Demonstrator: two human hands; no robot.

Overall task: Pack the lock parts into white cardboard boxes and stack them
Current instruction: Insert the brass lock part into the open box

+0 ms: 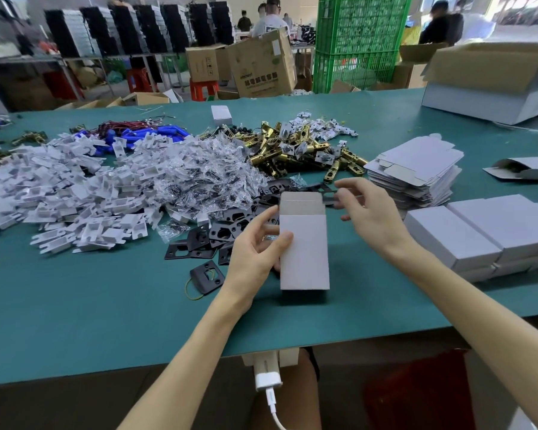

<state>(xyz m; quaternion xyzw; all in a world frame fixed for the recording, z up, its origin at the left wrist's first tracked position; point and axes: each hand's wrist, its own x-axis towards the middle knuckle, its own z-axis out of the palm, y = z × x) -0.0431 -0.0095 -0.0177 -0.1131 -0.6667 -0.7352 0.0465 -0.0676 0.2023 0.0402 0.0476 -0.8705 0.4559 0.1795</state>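
Observation:
My left hand (255,256) grips a small white cardboard box (305,249) by its left side and holds it upright over the green table (106,305). The box's top flap stands open. My right hand (370,212) is at the open top, and its fingertips pinch a black metal plate (330,200) just right of the flap. More black plates (218,234) lie in a heap behind and left of the box.
Across the table lie heaps of white plastic parts (75,193), bagged screws (199,169), brass latches (292,150) and blue parts (149,135). Flat box blanks (416,169) and stacked closed white boxes (485,234) are at the right. A large open carton (491,79) stands far right.

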